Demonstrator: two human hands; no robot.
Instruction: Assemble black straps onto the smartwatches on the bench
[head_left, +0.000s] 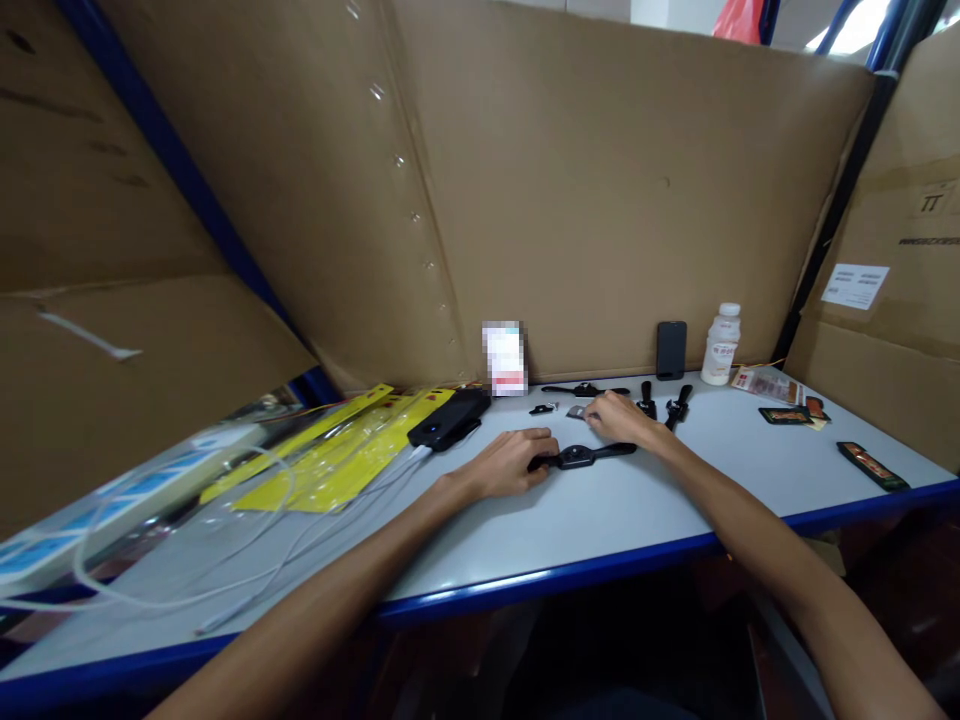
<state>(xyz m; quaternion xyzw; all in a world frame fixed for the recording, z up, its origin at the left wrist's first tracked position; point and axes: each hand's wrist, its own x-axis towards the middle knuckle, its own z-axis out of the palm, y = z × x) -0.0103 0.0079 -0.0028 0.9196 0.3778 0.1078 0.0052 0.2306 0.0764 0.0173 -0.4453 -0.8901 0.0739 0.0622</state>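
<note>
We see our left hand (517, 462) at the near handle end of a black two-handled tool with a broad middle body (577, 456), its grip curled closed around the left handle, while the right handle sticks out bare over the grey-white tabletop (480, 550). That two-handled tool lies in front of us, and we place everything else by it. Just behind it, our right hand (619, 415) pinches a small flat grey plate (576, 412) between its fingertips, though the fingers partly hide the plate. Behind the tool and slightly left, near the plate, lies a small black part with silvery bits (541, 408); farther behind rests a second black two-handled tool (585, 391). Behind it to the right we find two more black handled pieces, and beyond them a dark upright rectangular slab (671, 350) and a white-capped plastic bottle (721, 345). Left of the tool, past our left hand, sits a black rounded box with a small blue light (450, 420), beside yellow cards with clear plastic (330, 460). Well to its right lies a long dark printed packet (874, 466).
</note>
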